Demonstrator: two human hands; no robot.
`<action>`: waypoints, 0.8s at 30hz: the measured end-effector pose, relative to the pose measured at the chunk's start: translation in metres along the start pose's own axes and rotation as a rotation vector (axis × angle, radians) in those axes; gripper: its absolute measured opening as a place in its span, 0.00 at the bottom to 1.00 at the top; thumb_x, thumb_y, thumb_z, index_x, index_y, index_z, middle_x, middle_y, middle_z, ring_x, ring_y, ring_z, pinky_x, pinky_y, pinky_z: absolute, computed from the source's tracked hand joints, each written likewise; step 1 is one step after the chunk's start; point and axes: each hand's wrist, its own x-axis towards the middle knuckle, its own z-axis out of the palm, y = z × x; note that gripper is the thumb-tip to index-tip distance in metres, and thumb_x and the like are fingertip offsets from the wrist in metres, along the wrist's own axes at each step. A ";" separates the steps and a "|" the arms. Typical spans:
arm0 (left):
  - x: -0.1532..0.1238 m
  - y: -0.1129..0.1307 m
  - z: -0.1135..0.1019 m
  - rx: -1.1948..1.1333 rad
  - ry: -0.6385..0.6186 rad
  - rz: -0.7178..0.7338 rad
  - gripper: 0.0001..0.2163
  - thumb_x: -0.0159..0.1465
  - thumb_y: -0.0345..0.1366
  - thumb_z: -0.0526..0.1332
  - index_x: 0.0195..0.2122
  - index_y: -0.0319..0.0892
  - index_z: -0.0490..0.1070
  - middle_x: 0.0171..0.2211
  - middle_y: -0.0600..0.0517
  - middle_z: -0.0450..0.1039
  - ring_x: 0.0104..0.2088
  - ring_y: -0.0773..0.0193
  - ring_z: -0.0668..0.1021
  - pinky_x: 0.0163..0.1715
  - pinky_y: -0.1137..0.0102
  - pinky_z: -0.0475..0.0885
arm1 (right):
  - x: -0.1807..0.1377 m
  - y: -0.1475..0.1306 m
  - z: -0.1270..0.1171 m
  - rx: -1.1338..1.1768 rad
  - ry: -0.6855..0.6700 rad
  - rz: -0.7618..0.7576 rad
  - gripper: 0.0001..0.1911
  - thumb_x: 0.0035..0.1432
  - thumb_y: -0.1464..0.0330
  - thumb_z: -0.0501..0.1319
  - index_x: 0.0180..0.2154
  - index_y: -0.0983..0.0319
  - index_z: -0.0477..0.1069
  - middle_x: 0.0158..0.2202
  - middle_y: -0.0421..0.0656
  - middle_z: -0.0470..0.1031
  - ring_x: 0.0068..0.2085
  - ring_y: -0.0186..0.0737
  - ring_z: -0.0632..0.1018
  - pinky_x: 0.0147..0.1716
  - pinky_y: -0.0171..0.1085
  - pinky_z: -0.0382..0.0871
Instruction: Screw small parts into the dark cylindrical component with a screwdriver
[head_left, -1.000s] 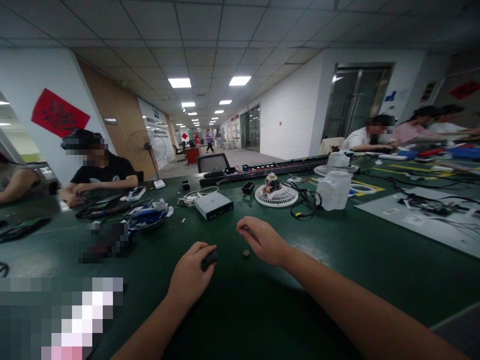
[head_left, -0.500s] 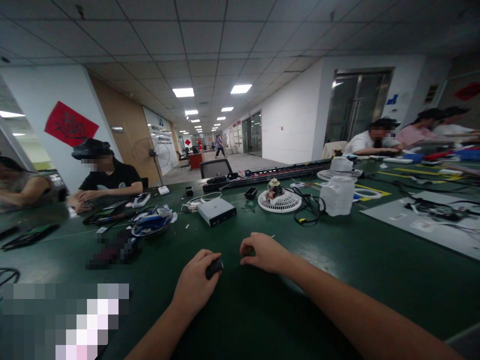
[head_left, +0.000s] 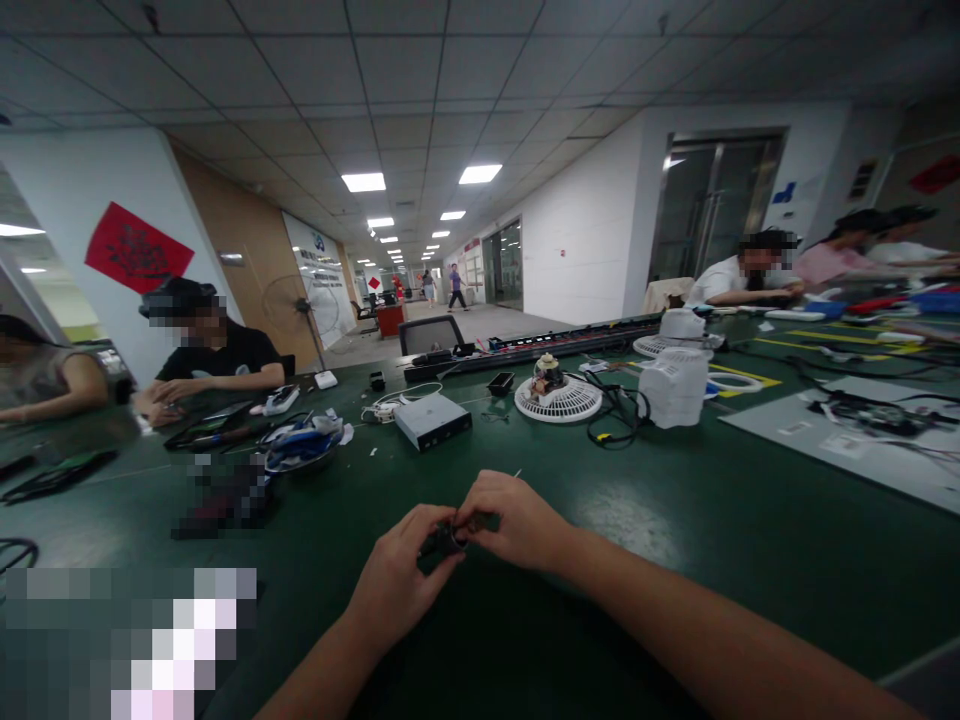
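My left hand (head_left: 394, 575) is closed round a small dark cylindrical part (head_left: 448, 541), held just above the green table in front of me. From the right, my right hand (head_left: 517, 520) meets it, thumb and fingers pinched at the cylinder's near end. Between those right fingertips is a small brownish piece (head_left: 475, 522), mostly hidden, so its kind cannot be made out. A thin pale tip (head_left: 517, 473) sticks out behind the right hand's knuckles.
Beyond my hands lie an optical disc drive (head_left: 433, 421), a white fan grille with a motor (head_left: 559, 400), a black cable (head_left: 626, 415) and a white housing (head_left: 675, 388). A grey panel (head_left: 862, 440) lies right. Co-workers sit left and far right.
My hands were apart and have come together. The right hand has moved left and brought its small piece to the dark cylinder in my left hand.
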 end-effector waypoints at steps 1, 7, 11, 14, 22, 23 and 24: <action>0.000 0.000 0.000 0.000 0.006 0.009 0.17 0.60 0.29 0.65 0.49 0.47 0.68 0.43 0.52 0.76 0.42 0.61 0.79 0.43 0.67 0.75 | 0.000 0.000 0.000 -0.010 0.009 0.017 0.05 0.54 0.73 0.68 0.34 0.61 0.77 0.32 0.41 0.79 0.36 0.39 0.74 0.38 0.38 0.66; 0.000 -0.002 0.000 -0.020 0.022 0.032 0.14 0.61 0.28 0.63 0.47 0.47 0.68 0.42 0.53 0.76 0.41 0.62 0.79 0.42 0.68 0.75 | 0.000 0.001 0.001 0.002 0.022 0.081 0.06 0.51 0.69 0.72 0.32 0.61 0.78 0.31 0.41 0.77 0.37 0.39 0.74 0.37 0.37 0.65; 0.000 -0.001 -0.001 -0.039 0.009 0.031 0.13 0.61 0.29 0.62 0.47 0.46 0.68 0.41 0.51 0.75 0.41 0.61 0.79 0.42 0.67 0.75 | 0.001 0.001 0.001 0.047 0.010 0.116 0.05 0.51 0.71 0.71 0.31 0.61 0.77 0.31 0.41 0.76 0.37 0.38 0.74 0.37 0.36 0.65; -0.001 -0.001 -0.002 -0.039 -0.012 0.032 0.12 0.62 0.30 0.62 0.47 0.46 0.68 0.42 0.50 0.75 0.42 0.60 0.79 0.43 0.65 0.75 | 0.001 0.000 0.001 0.053 -0.033 0.127 0.05 0.52 0.72 0.70 0.32 0.61 0.76 0.31 0.40 0.76 0.37 0.39 0.74 0.37 0.36 0.66; -0.002 -0.004 -0.001 -0.013 -0.031 0.076 0.15 0.61 0.27 0.61 0.49 0.47 0.69 0.44 0.50 0.77 0.44 0.60 0.79 0.45 0.64 0.76 | 0.001 0.001 -0.001 -0.037 0.000 0.234 0.15 0.44 0.65 0.75 0.31 0.62 0.74 0.30 0.40 0.73 0.35 0.38 0.72 0.32 0.34 0.62; -0.002 -0.005 -0.001 -0.006 -0.036 0.078 0.16 0.61 0.27 0.61 0.49 0.47 0.69 0.44 0.50 0.77 0.44 0.59 0.79 0.46 0.64 0.76 | 0.001 0.002 -0.001 -0.049 -0.018 0.239 0.14 0.44 0.66 0.75 0.31 0.62 0.74 0.29 0.40 0.74 0.35 0.38 0.72 0.32 0.35 0.62; -0.002 -0.005 0.000 0.002 -0.038 0.080 0.17 0.60 0.26 0.62 0.49 0.48 0.69 0.44 0.50 0.77 0.45 0.59 0.79 0.46 0.63 0.76 | 0.001 0.001 0.000 -0.062 -0.034 0.236 0.13 0.44 0.67 0.75 0.31 0.62 0.74 0.29 0.40 0.74 0.35 0.39 0.72 0.33 0.35 0.62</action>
